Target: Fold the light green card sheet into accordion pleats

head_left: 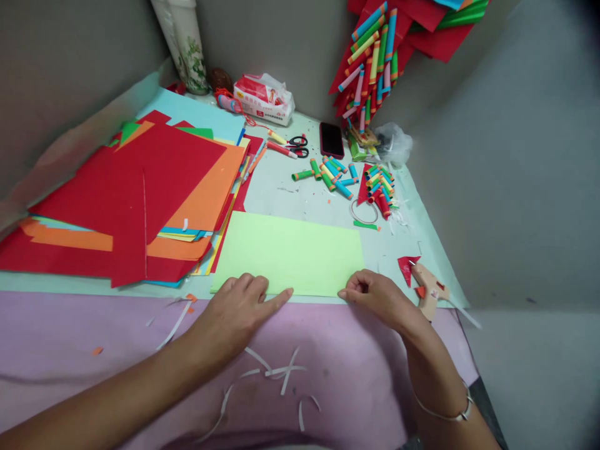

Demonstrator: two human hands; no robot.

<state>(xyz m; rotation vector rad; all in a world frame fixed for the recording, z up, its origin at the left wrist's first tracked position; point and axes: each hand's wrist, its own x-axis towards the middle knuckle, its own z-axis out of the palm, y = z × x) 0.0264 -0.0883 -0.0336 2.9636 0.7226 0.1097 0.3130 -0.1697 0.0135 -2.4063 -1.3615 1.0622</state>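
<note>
A light green sheet of paper (290,253) lies along the front edge of the table, and its front edge looks doubled. My left hand (246,303) rests on its front left part, fingers bent and pressing down, thumb stretched out along the edge. At the front right corner, my right hand (375,295) pinches the paper between thumb and forefinger. A cream glue gun (429,290) lies just right of that hand, its nozzle over a red paper scrap (407,270).
Coloured paper (135,181) is piled on the left. Behind the green sheet are small paper rolls (330,175), scissors (297,147), a phone (331,139) and a tissue pack (264,99). Red paper with many rolls (375,56) hangs at the back right. White strips (284,372) lie on the pink cloth (347,375).
</note>
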